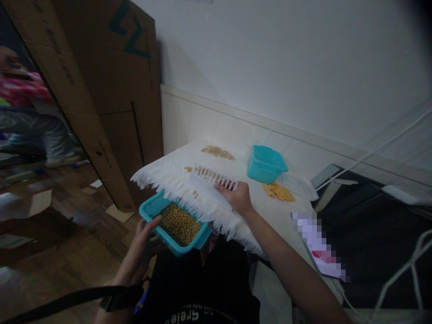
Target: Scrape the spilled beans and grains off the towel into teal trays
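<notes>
Forearms angle inward, hands gripping — left, teal tub; right, slotted tray.

Cloth-covered table with bin, pale heap, yellow bundle

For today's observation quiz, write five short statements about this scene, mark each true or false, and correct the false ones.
1. The left hand grips a teal container of beans. True.
2. The yellow item lies near another teal container. True.
3. The right hand holds the yellow item. False: it holds a white slotted tool.
4. The white cloth has a fringed edge. True.
5. The tall cardboard box stands on the white cloth. False: it stands to the left of the cloth.
</notes>
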Motion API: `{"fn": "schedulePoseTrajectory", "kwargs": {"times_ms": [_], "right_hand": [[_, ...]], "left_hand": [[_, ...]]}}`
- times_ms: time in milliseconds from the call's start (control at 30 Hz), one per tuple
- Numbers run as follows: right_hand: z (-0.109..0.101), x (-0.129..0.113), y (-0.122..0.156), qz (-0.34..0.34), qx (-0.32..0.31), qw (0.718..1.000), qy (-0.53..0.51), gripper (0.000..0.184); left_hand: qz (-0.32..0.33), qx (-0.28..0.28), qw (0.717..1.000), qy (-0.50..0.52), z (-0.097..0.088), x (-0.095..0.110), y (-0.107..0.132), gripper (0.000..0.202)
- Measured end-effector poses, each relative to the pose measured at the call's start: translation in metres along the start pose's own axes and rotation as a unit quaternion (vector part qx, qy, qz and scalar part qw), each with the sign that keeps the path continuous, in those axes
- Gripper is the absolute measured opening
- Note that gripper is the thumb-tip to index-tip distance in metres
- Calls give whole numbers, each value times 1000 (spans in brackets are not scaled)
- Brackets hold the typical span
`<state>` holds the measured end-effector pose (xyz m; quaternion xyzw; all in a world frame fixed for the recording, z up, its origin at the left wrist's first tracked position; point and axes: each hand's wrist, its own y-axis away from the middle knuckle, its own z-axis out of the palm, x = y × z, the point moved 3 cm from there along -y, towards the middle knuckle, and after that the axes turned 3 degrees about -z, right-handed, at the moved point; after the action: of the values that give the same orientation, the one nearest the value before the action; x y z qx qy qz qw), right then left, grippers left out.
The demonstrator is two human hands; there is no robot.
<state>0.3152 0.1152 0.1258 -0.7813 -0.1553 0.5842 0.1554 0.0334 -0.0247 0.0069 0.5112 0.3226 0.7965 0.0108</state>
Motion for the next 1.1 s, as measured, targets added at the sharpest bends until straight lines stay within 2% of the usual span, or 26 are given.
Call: {"fn": "schedulePoseTrajectory", "kwargs": {"times_ms": [200, 267, 333, 467, 567, 700, 867, 1100], "right_hand": [[10, -9, 10, 19, -59, 997, -38, 48], [10, -9, 8, 13, -55, 997, -51, 48], [5, -5, 2, 2, -9, 999, -43, 48], [-13, 10, -14, -5, 123, 992, 34, 43], [-23, 17, -21, -4, 163, 983, 81, 37], [-25, 18, -21, -2, 151, 983, 107, 33], [-20, 15, -18, -19, 118, 989, 82, 30], [-22, 18, -19, -17, 106, 992, 69, 37]], "left_hand": [[-7, 4, 1000, -5, 2, -1, 0, 75], [-7, 1, 1000, -2, 1, -3, -1, 77], [-6, -3, 1000, -1, -1, -3, -2, 78], [1, -8, 1000, -10, -4, -3, -4, 84], [-3, -7, 1000, -16, -5, -3, -5, 87], [-7, -6, 1000, -11, -2, -3, -3, 87], [-6, -11, 1000, 0, -1, -1, 0, 84], [-9, -9, 1000, 1, -6, -2, -5, 91]]}}
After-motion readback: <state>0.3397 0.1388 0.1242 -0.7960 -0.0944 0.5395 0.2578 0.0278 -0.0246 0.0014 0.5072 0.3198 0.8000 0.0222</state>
